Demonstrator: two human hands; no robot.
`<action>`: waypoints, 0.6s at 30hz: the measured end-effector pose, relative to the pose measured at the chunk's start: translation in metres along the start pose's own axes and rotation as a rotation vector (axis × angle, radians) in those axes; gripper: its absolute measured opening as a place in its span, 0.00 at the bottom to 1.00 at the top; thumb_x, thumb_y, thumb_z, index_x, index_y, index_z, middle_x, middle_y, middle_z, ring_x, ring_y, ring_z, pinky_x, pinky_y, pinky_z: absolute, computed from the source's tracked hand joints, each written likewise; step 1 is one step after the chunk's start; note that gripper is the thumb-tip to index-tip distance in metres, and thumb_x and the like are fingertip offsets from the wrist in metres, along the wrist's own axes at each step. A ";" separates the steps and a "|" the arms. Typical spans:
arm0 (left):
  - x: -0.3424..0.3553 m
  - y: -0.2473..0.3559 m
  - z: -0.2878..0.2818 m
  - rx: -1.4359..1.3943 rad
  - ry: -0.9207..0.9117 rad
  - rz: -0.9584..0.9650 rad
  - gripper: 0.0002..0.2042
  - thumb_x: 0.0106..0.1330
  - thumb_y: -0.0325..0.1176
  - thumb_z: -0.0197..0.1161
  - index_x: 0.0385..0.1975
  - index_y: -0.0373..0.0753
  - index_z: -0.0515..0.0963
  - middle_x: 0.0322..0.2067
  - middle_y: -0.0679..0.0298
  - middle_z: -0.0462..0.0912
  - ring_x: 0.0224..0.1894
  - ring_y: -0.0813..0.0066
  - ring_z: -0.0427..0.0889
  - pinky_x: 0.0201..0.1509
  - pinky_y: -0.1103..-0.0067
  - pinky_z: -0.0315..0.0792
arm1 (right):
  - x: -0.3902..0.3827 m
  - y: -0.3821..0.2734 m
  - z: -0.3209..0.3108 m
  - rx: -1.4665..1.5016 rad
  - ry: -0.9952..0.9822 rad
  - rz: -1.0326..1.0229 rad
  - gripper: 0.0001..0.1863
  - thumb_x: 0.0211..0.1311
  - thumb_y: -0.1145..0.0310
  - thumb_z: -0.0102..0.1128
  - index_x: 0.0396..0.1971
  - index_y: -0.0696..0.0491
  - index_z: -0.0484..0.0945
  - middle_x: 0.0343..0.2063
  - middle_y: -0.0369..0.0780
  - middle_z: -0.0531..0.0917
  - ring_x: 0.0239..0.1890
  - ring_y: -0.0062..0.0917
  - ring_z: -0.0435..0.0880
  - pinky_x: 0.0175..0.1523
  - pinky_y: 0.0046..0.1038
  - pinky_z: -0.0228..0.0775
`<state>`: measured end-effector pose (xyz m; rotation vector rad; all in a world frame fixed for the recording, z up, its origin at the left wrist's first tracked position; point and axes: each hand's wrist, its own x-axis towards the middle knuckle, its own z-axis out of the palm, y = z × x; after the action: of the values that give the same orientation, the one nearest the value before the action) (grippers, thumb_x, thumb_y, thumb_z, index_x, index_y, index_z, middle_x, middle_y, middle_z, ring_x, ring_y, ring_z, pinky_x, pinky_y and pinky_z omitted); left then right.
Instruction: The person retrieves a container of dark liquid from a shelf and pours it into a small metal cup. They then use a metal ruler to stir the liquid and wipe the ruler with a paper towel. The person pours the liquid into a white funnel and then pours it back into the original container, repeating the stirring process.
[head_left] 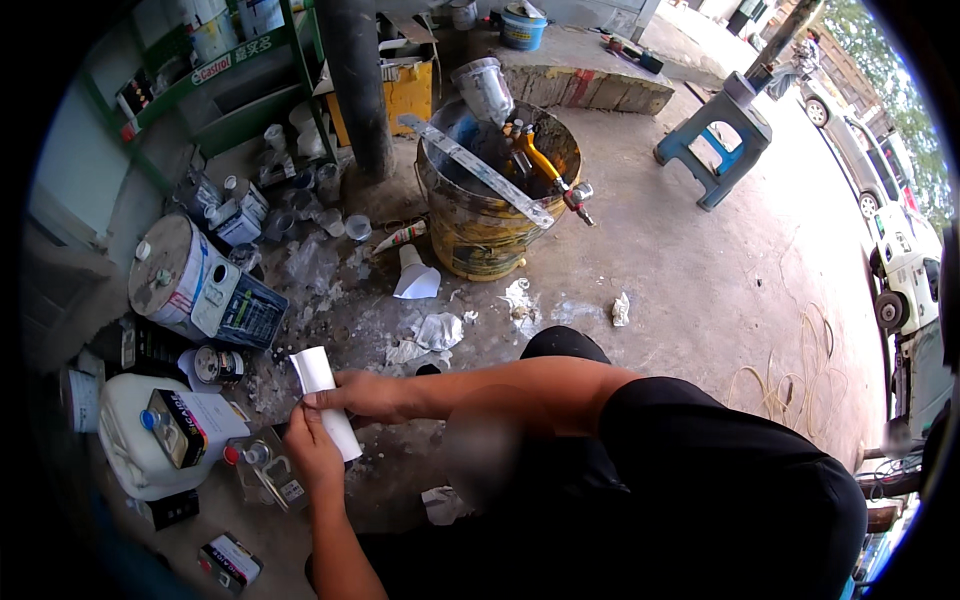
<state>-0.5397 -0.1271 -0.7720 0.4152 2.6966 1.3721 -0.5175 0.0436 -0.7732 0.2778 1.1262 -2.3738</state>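
Observation:
Both hands grip a white piece of paper [343, 432] that looks curled or folded into a tube; its exact form I cannot make out. My left hand [313, 442] is closed on its near side, thumb lying along the paper. From the right, my right hand [368, 394] reaches across and pinches its middle. The paper is held tilted above the stained floor. Just left of my left hand stands a metal can [268, 468] with a red cap. A paint tin [218, 366] and a white plastic jug [130, 432] are farther left.
A paint-stained bucket [470, 235] carries a flat bar [485, 172] and a spray gun [535, 155] with a silver cup [482, 90]. Behind is a dark post [357, 90]. A paper funnel [417, 280] and crumpled paper lie ahead. A stool [715, 140] and coiled hose [790, 375] are right.

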 end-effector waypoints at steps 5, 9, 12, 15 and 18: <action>0.004 0.006 -0.002 -0.140 0.053 0.060 0.12 0.80 0.31 0.53 0.49 0.28 0.79 0.38 0.57 0.85 0.40 0.72 0.81 0.47 0.72 0.75 | 0.014 -0.006 -0.023 0.368 -0.113 0.057 0.26 0.66 0.56 0.57 0.57 0.59 0.74 0.52 0.50 0.82 0.55 0.42 0.82 0.63 0.45 0.73; 0.016 0.007 -0.007 -0.475 0.115 -0.001 0.11 0.79 0.30 0.53 0.48 0.28 0.78 0.41 0.62 0.83 0.43 0.78 0.79 0.51 0.76 0.74 | 0.000 -0.028 -0.020 0.323 -0.158 0.051 0.33 0.67 0.51 0.63 0.62 0.59 0.72 0.55 0.49 0.82 0.56 0.42 0.83 0.65 0.43 0.74; 0.033 -0.001 -0.027 -0.645 0.213 -0.045 0.11 0.78 0.31 0.56 0.48 0.29 0.78 0.44 0.60 0.83 0.44 0.75 0.80 0.51 0.76 0.74 | -0.002 -0.039 -0.034 0.162 -0.082 -0.137 0.37 0.62 0.59 0.68 0.67 0.60 0.65 0.55 0.51 0.81 0.55 0.44 0.84 0.63 0.46 0.76; 0.047 -0.014 -0.048 -0.789 0.272 -0.098 0.13 0.75 0.31 0.58 0.51 0.29 0.79 0.46 0.59 0.84 0.45 0.72 0.82 0.52 0.76 0.75 | -0.015 -0.067 -0.053 0.123 -0.033 -0.151 0.40 0.58 0.61 0.68 0.68 0.59 0.63 0.53 0.49 0.80 0.54 0.41 0.83 0.60 0.47 0.78; 0.053 -0.033 -0.060 -0.896 0.163 -0.088 0.14 0.73 0.29 0.58 0.53 0.28 0.80 0.49 0.58 0.84 0.50 0.71 0.81 0.58 0.75 0.72 | -0.026 -0.079 -0.047 0.146 -0.060 -0.214 0.42 0.54 0.63 0.66 0.70 0.55 0.62 0.54 0.47 0.78 0.56 0.39 0.80 0.62 0.46 0.75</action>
<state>-0.6088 -0.1780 -0.7603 0.0917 1.8499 2.4189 -0.5373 0.1312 -0.7401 0.1398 1.0007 -2.6390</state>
